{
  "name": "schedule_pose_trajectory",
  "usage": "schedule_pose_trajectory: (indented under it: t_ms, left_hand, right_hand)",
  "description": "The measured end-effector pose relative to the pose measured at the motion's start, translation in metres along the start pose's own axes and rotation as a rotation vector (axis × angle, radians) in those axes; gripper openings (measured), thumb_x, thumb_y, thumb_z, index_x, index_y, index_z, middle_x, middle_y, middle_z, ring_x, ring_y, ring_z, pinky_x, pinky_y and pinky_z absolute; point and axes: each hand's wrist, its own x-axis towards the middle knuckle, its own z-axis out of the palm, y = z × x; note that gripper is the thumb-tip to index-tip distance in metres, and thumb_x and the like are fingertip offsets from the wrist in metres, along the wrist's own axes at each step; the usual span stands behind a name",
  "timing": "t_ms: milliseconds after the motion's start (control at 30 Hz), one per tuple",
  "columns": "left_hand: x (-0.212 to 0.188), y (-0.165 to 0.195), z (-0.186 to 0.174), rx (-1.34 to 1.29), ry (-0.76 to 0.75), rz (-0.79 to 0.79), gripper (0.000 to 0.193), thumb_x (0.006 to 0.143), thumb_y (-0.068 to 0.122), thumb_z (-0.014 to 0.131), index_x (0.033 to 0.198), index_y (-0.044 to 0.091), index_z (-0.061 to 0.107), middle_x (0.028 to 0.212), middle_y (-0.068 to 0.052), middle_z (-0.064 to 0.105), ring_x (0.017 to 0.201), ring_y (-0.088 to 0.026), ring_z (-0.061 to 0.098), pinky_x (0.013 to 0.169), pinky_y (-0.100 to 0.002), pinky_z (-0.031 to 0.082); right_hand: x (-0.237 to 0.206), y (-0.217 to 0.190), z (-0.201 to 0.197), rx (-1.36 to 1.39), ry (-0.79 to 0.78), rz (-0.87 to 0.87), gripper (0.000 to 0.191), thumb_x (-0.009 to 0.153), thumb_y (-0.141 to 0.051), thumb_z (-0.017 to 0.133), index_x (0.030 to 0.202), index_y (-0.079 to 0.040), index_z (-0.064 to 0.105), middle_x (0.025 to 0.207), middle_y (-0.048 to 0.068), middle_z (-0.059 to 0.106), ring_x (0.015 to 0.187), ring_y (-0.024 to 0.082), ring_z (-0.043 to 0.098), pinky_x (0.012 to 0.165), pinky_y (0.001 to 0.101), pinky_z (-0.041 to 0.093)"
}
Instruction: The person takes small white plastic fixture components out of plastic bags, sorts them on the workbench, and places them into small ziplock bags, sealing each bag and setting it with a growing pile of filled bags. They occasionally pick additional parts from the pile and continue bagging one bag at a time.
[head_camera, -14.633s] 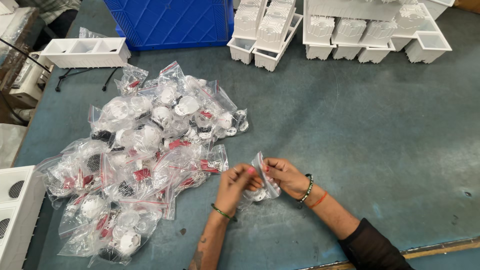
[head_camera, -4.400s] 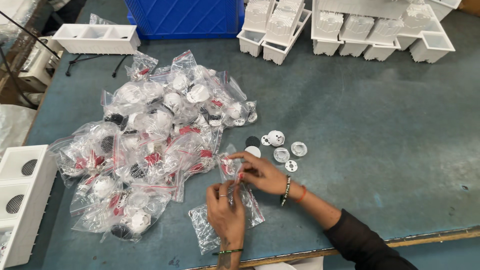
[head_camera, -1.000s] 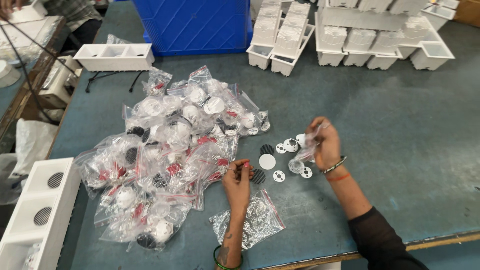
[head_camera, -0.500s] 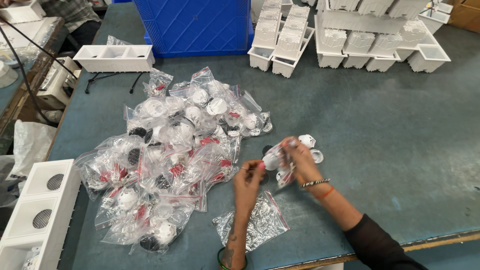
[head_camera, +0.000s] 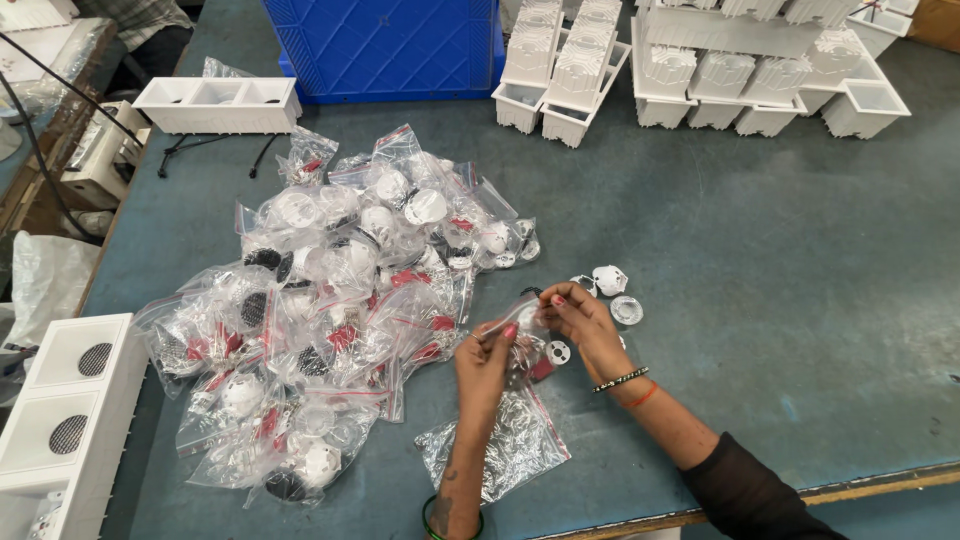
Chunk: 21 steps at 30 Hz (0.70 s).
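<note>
My left hand (head_camera: 482, 368) and my right hand (head_camera: 583, 322) both pinch a small clear zip bag (head_camera: 517, 326) with a red seal strip, held just above the grey-blue table (head_camera: 780, 270). Under my left wrist lies an empty clear bag (head_camera: 497, 448). A few small white round parts (head_camera: 610, 280) lie loose on the table just beyond my right hand. To my left spreads a big heap of clear bags (head_camera: 330, 300) holding white and black round parts.
A blue crate (head_camera: 385, 45) stands at the back. White moulded housings (head_camera: 740, 60) are stacked at the back right. A white three-cell tray (head_camera: 218, 104) sits at the back left. White boxes with round grilles (head_camera: 65, 400) stand at the near left edge.
My right hand came back from the loose white parts to meet my left hand. Both hands now grip the small bag closer to me.
</note>
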Motion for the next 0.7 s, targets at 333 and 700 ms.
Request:
schedule_pose_trajectory:
  t_ms: [333,700]
  left_hand:
    - [0.001,0.013,-0.013,-0.273,0.094,-0.047,0.018,0.102,0.015,0.064,0.109,0.000,0.069,0.090,-0.002,0.073,0.077,-0.009,0.068,0.069,-0.027,0.057]
    - [0.007,0.008,-0.038,-0.404,0.098,-0.087,0.023,0.094,0.017,0.061,0.111,0.002,0.067,0.069,-0.001,0.058,0.049,-0.009,0.050,0.042,-0.026,0.037]
  right_hand:
    - [0.000,0.005,-0.005,-0.055,0.017,-0.007,0.021,0.104,-0.017,0.052,0.113,-0.002,0.064,0.106,0.008,0.069,0.099,0.017,0.070,0.091,0.0339,0.057]
    - [-0.085,-0.045,0.090,0.249,-0.550,-0.109,0.012,0.099,-0.013,0.061,0.106,-0.004,0.062,0.100,0.007,0.064,0.093,0.016,0.065,0.086,0.0324,0.056]
